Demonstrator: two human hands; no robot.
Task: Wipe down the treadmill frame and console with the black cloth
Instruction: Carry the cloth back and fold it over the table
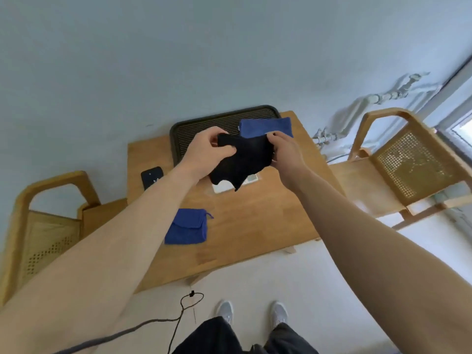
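The black cloth (pixel 244 162) hangs in the air above a wooden table (pixel 250 226), held between both hands. My left hand (pixel 207 149) pinches its upper left edge. My right hand (pixel 283 152) grips its upper right edge. The cloth droops loosely below the fingers, with a ragged lower corner. No treadmill is in view.
A folded blue cloth (pixel 187 227) lies near the table's front left; another blue cloth (pixel 265 126) rests on a dark ribbed tray (pixel 184 139) at the back. A black phone (pixel 152 177) and a white card (pixel 222 186) lie on the table. Wooden cane chairs (pixel 408 164) flank it. A cable (pixel 178 318) crosses the floor.
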